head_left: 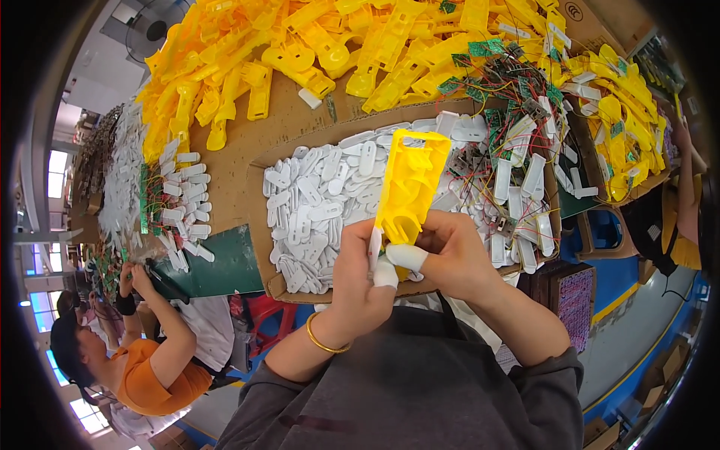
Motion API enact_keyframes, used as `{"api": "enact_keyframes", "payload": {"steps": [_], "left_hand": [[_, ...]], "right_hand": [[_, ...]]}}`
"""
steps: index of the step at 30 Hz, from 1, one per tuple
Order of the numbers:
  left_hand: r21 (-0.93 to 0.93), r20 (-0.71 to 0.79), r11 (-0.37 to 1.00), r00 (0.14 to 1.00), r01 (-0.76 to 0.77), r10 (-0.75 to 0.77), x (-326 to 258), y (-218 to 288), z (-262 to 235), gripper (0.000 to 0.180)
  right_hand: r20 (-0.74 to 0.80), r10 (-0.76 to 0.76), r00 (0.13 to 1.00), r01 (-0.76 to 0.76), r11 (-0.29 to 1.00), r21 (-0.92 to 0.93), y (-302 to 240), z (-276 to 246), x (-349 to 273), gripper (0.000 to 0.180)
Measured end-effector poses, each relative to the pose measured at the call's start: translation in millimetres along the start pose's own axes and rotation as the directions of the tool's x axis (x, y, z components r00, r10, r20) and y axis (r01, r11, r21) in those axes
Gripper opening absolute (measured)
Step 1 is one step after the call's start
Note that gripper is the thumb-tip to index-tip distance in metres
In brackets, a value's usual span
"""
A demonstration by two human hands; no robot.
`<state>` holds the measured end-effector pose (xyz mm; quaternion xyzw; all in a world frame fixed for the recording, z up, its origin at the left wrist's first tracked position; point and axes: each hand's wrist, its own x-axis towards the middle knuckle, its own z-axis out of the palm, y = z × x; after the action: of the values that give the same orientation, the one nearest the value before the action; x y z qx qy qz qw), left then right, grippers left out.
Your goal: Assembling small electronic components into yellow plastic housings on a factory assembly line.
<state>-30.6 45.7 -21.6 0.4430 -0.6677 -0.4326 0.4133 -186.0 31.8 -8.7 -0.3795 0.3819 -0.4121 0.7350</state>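
Note:
Above a cardboard box (257,225), I hold a long yellow plastic housing (409,184) upright, its ribbed hollow inside facing me. My left hand (354,274) grips its lower left side, with a narrow white plastic piece (374,246) between fingers and housing. On the lower right, my right hand (459,259) is closed round the same housing. White covers wrap both thumbs, which press close together at its lower end. What lies under the thumb tips is hidden. Many small white oval plates (322,187) fill the box just behind my hands.
A large heap of yellow housings (300,52) covers the table's far side. Green circuit boards with tangled wires (517,112) and white cases (532,176) lie at right. Another box of yellow housings (615,127) stands farther right. Co-workers sit at left (150,367) and right (686,202).

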Motion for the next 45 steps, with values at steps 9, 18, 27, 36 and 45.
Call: {"api": "enact_keyframes", "payload": {"steps": [9, 18, 27, 36, 45], "left_hand": [[0.046, -0.070, 0.999, 0.998, 0.009, -0.006, 7, -16, 3, 0.037], [-0.534, 0.010, 0.832, 0.984, 0.154, -0.176, 12, 12, 3, 0.046], [-0.064, 0.012, 0.998, 1.000, 0.010, -0.010, 5, 11, -1, 0.039], [-0.028, -0.027, 1.000, 1.000, 0.002, -0.003, 4, 12, 5, 0.038], [0.100, -0.012, 0.993, 0.998, -0.056, 0.058, 0, 2, 9, 0.039]], "right_hand": [[0.039, -0.028, 0.999, 0.026, 0.998, 0.051, 12, -9, 20, 0.028], [0.028, -0.227, 0.973, 0.229, 0.970, -0.082, 4, -3, 1, 0.042], [0.080, -0.199, 0.977, 0.206, 0.974, -0.095, 2, -4, -1, 0.041], [-0.072, -0.289, 0.955, 0.257, 0.921, -0.291, 16, 4, -8, 0.040], [-0.033, -0.203, 0.979, 0.204, 0.979, 0.010, 14, 0, -1, 0.029]]}}
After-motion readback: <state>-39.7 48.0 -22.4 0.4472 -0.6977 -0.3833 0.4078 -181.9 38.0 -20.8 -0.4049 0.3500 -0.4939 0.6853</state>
